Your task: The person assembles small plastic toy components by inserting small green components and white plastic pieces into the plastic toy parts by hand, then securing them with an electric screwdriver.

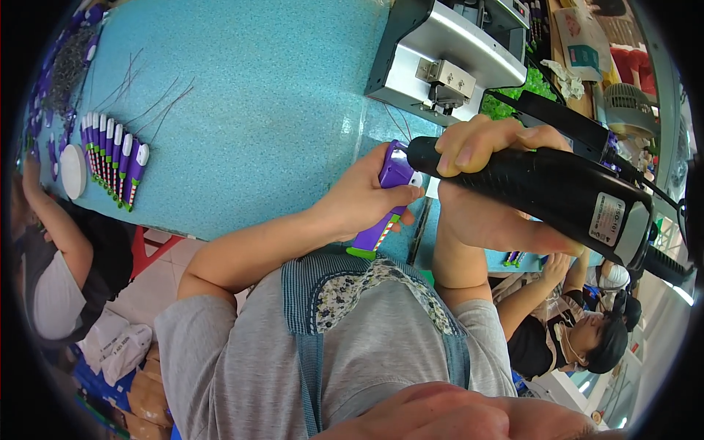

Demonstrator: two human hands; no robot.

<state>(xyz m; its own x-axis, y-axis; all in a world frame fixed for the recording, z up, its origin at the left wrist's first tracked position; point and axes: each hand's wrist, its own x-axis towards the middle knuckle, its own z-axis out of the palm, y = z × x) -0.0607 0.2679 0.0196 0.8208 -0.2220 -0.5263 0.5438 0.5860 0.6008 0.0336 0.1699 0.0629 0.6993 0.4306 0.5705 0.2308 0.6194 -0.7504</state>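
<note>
My left hand (348,194) is closed around a purple plastic piece (394,174) with a green end and a red-white striped strip, with thin wires coming from its far end. In my right hand (477,209) is a thick black electric screwdriver (554,187), held sideways with its cable running off to the right. The screwdriver's tip end meets or sits just over the top of the purple piece; the exact contact is hard to make out. On the left of the table, several similar purple, white and green pieces (114,150) lie side by side with wires trailing.
A silver and black machine (447,66) stands at the far right, next to bright green small parts (502,106). A round white disc (73,171) lies at the left edge near a heap of grey bits (70,70). Other people sit left and right of me.
</note>
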